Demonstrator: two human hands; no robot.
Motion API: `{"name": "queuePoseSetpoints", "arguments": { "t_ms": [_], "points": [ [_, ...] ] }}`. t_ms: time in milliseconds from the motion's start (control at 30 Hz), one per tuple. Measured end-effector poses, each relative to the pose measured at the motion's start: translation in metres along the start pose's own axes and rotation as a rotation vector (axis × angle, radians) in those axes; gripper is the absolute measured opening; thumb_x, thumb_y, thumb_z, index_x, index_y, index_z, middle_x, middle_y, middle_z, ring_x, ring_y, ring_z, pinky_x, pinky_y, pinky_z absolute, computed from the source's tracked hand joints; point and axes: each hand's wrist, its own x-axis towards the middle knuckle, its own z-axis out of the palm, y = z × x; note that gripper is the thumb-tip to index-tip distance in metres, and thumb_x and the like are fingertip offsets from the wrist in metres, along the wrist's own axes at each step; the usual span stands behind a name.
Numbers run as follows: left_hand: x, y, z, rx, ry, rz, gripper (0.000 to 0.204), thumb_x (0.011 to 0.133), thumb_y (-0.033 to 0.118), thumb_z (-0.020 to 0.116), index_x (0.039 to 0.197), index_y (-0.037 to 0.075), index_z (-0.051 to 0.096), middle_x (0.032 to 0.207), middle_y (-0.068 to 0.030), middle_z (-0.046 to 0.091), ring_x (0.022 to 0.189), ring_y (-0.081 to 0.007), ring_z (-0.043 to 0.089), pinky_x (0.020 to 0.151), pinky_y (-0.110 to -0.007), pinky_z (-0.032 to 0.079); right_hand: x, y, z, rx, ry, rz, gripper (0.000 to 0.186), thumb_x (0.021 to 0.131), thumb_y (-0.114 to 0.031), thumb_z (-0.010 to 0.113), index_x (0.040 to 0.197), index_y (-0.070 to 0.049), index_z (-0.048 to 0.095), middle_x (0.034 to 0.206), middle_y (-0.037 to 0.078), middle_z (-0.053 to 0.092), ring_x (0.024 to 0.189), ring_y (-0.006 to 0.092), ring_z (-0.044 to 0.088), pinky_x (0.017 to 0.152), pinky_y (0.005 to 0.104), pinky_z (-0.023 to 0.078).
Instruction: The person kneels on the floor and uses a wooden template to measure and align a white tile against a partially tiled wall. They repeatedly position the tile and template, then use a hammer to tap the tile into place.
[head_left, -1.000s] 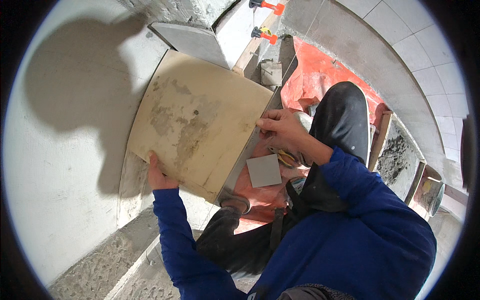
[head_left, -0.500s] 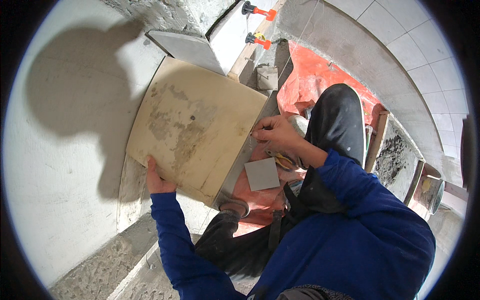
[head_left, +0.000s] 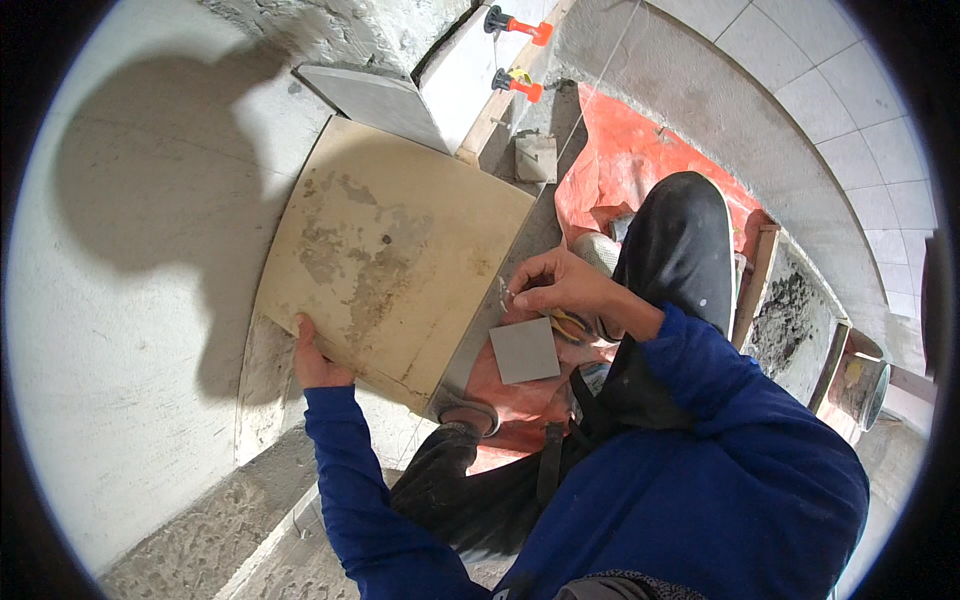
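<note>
A large tan board (head_left: 440, 245), stained with grey cement patches, lies tilted on the left side of my workspace. My left hand (head_left: 322, 358) grips its near-left edge, thumb on top and the other fingers hidden beneath. Just off the board's right edge, my right hand (head_left: 562, 285) is closed in a pinch. A tiny pale bit shows at its fingertips, too small to name. Below that hand, a square grey tile (head_left: 525, 351) rests on red sheeting, beside pliers with yellow-and-black handles (head_left: 570, 325).
Grey tiles (head_left: 375, 95) stand beyond the board, by a wooden strip with two red-and-black tile levelers (head_left: 517, 85). A small square block (head_left: 536, 158) sits near a stretched string. Red sheeting (head_left: 625, 150) covers ground ahead of my knee. A bucket (head_left: 858, 390) is at the far right.
My right hand has drawn slightly right and down, away from the board's edge, still pinched. The left hand keeps its hold, and the board has hardly shifted.
</note>
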Motion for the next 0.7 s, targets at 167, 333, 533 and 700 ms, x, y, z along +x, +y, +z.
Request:
{"name": "queuePoseSetpoints", "arguments": {
  "t_ms": [167,333,533,700],
  "points": [
    [0.001,-0.003,-0.001,0.031,0.055,0.047,0.050,0.098,0.034,0.052,0.138,0.006,0.042,0.136,-0.0122,0.052,0.124,-0.0321,0.050,0.105,-0.050,0.040,0.001,0.002,-0.006,-0.033,0.053,0.196,0.018,0.087,-0.013,0.063,0.098,0.002,0.067,0.086,0.003,0.065,0.076,0.0088,0.059,0.067,0.0240,0.049],
    [0.004,-0.004,-0.006,0.021,0.045,0.012,0.051,0.097,0.034,0.054,0.138,0.006,0.042,0.135,-0.0118,0.052,0.122,-0.0316,0.051,0.105,-0.049,0.040,0.006,0.004,-0.004,0.153,0.246,0.150,0.027,0.089,-0.013,0.061,0.112,0.001,0.060,0.094,0.005,0.065,0.080,0.0115,0.060,0.072,0.0259,0.049],
    [0.007,-0.005,-0.014,0.045,0.022,0.110,0.053,0.096,0.036,0.055,0.138,0.005,0.041,0.135,-0.0116,0.052,0.123,-0.0314,0.051,0.104,-0.049,0.041,0.012,0.004,-0.006,0.362,0.288,0.127,0.027,0.092,-0.016,0.060,0.114,-0.001,0.059,0.100,0.005,0.064,0.086,0.0135,0.060,0.076,0.0279,0.049],
    [-0.001,0.001,-0.006,0.044,0.013,0.083,0.053,0.097,0.036,0.053,0.138,0.005,0.041,0.135,-0.0118,0.052,0.122,-0.0314,0.051,0.104,-0.049,0.041,0.014,0.003,-0.005,0.325,0.264,0.103,0.031,0.089,-0.022,0.063,0.114,-0.004,0.061,0.104,0.003,0.064,0.089,0.0146,0.060,0.078,0.0306,0.049]
  ]
}}
